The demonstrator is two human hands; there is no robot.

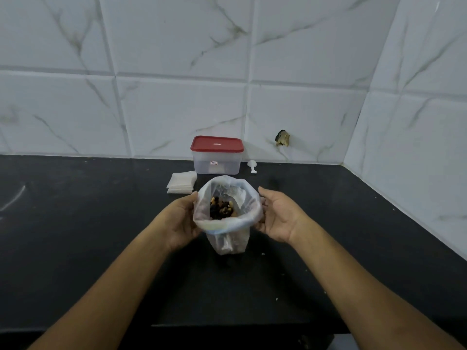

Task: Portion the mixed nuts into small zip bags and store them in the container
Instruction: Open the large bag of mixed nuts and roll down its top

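The big clear plastic bag (228, 239) stands on the black counter (101, 223), in the middle, between the two hands. Its top edge is rolled down to a thick ring, and the mixed nuts (222, 209) lie dark and yellow at the bottom inside.

The left hand (182, 218) is on the left side of the ring. Its fingers are curled around the rolled edge and grip it; the tips go behind the plastic and I cannot see them.

The right hand (280, 215) is on the right side, palm turned to the bag. Its thumb (263, 192) lies along the far part of the ring, and the other fingers bend in under the near part, so this hand holds the edge more loosely.

Behind the bag, near the tiled wall (177, 97), stands the clear container (216, 164) with its red lid (216, 143) on. A pile of small zip bags (182, 181) lies just beside it on the left, and a white scoop (252, 165) lies on its right.
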